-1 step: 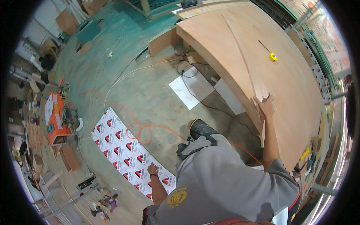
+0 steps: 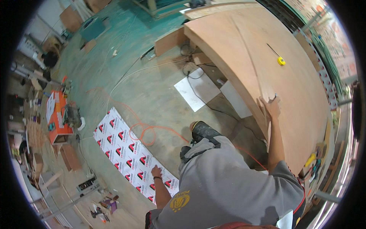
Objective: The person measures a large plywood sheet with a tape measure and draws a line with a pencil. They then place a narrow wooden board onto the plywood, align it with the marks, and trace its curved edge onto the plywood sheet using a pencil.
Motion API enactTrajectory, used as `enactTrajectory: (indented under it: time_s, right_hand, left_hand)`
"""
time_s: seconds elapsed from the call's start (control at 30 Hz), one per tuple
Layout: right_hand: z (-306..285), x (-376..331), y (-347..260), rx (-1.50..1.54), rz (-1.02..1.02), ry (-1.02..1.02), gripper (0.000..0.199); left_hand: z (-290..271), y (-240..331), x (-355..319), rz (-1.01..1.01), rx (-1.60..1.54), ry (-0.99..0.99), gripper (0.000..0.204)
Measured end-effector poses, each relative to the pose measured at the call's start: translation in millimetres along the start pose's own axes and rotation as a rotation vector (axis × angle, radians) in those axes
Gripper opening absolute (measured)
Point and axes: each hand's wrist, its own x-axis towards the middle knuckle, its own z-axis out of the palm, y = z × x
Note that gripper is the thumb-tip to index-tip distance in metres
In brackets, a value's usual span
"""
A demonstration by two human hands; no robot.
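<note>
My right hand rests on the large curved plywood worktop, near its inner edge. Its fingers are closed round a slim pen, whose end shows above the knuckles. Beside that hand, a thin wooden strip runs lengthwise over the top. A yellow tape measure lies farther off on the same surface, its blade partly drawn out. My left hand, with a dark band at the wrist, hangs with curled fingers over a white printed board on the floor; nothing shows in it.
An orange hose loops across the floor by my foot. Dark cables and white sheets lie near the worktop. An orange box stands at left, with a drill at lower left. Hand tools sit at right.
The whole view has shifted slightly. My right hand has slid a little farther along the worktop with the pen; my left hand keeps nearly the same place.
</note>
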Motion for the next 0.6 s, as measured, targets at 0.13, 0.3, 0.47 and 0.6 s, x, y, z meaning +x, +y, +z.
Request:
enactTrajectory:
  time_s: [0.13, 0.3, 0.47, 0.6]
  right_hand:
    - [40, 94, -6, -0.036, 0.003, 0.094, 0.127]
    - [72, 138, -56, 0.096, -0.019, 0.142, 0.122]
    - [98, 139, -104, -0.033, 0.162, 0.127, 0.112]
    - [99, 133, -152, -0.006, 0.274, 0.170, 0.114]
  left_hand:
    - [56, 30, 14, -0.090, -0.143, -0.166, 0.029]
    - [91, 111, 62, 0.099, 0.173, -0.276, 0.035]
    - [57, 220, 142, 0.516, 0.766, -0.332, 0.038]
    - [10, 358, 213, 0.632, 0.979, -0.225, 0.026]
